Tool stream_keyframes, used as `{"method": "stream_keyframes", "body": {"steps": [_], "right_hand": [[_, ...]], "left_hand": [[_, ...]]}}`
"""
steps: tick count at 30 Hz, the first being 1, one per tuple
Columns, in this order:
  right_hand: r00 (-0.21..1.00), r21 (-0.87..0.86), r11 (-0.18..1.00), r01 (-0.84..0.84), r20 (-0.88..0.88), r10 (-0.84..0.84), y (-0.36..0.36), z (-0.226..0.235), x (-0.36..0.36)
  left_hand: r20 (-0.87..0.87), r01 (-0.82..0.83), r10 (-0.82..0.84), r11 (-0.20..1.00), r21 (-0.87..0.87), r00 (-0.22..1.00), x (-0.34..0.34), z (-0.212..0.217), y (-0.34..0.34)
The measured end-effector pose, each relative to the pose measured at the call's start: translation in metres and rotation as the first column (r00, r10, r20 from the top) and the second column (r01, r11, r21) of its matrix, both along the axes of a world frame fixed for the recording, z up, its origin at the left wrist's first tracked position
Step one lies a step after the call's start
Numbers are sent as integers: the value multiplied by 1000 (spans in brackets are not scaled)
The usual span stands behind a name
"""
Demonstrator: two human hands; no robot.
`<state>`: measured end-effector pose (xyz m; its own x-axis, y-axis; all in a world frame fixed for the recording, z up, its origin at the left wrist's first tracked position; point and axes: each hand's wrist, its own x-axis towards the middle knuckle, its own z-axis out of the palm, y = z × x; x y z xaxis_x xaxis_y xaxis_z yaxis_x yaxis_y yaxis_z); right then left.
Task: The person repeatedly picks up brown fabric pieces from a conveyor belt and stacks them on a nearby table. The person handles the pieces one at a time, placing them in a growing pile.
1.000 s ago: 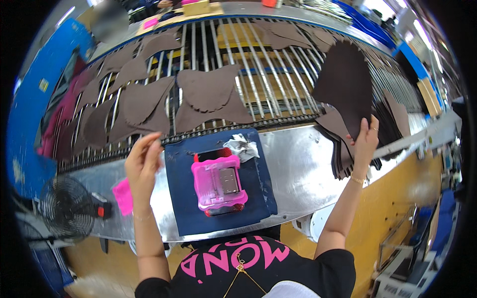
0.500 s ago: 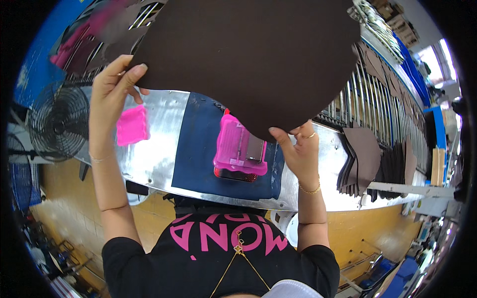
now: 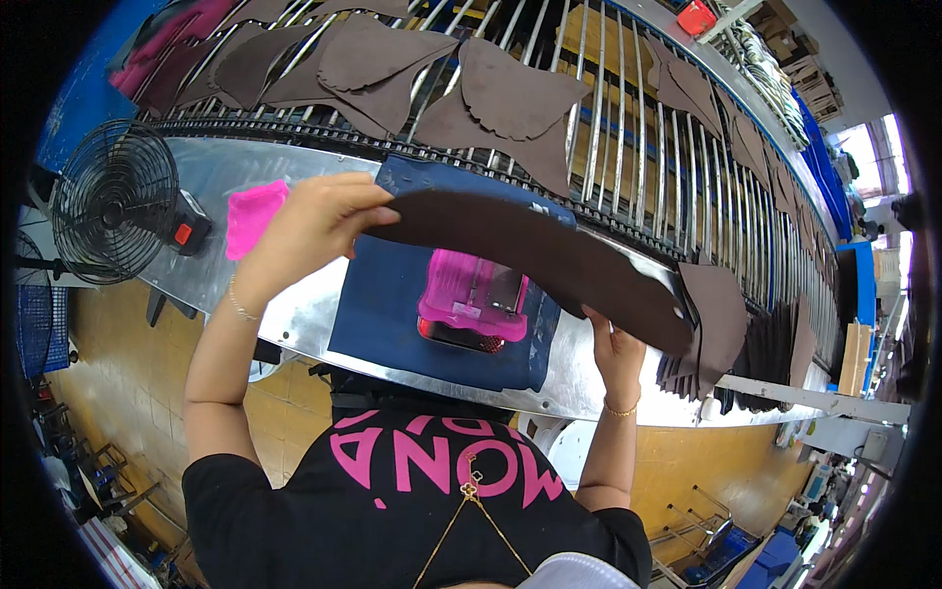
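A dark brown sheet piece is held up in the air between my two hands, seen tilted so it looks like a narrow curved strip. My left hand pinches its left end. Toward the lower right edge, my right hand grips it between thumb and fingers. Below the sheet, a pink tray sits on top of a red and black box-like object, both on a dark blue mat. Left of the mat lies a pink cloth-like piece, partly behind my left arm.
Beyond the metal table runs a rack of metal rollers bearing several brown cut pieces. Stacked brown pieces lie at the right. A black fan stands at the left, and a pale bar juts in at the right.
The sheet has come down and tilted from broad face to narrow strip, uncovering the roller rack. My left hand moved right and lower; my right hand moved slightly down.
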<state>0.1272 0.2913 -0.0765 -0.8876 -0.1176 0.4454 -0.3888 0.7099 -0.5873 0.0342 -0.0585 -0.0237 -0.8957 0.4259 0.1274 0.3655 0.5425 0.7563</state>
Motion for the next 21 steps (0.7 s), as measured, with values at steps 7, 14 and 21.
{"method": "stream_keyframes", "body": {"steps": [7, 14, 21], "right_hand": [[948, -160, 935, 318, 79, -309, 63, -13, 73], [780, -151, 784, 602, -103, -618, 115, 66, 111], [805, -68, 806, 588, -48, -591, 128, 94, 52]], "left_hand": [[-244, 304, -321, 947, -105, 915, -4, -1, 68], [-251, 553, -532, 833, 16, 808, -21, 14, 143], [-48, 490, -496, 831, 263, 867, -98, 92, 205]]}}
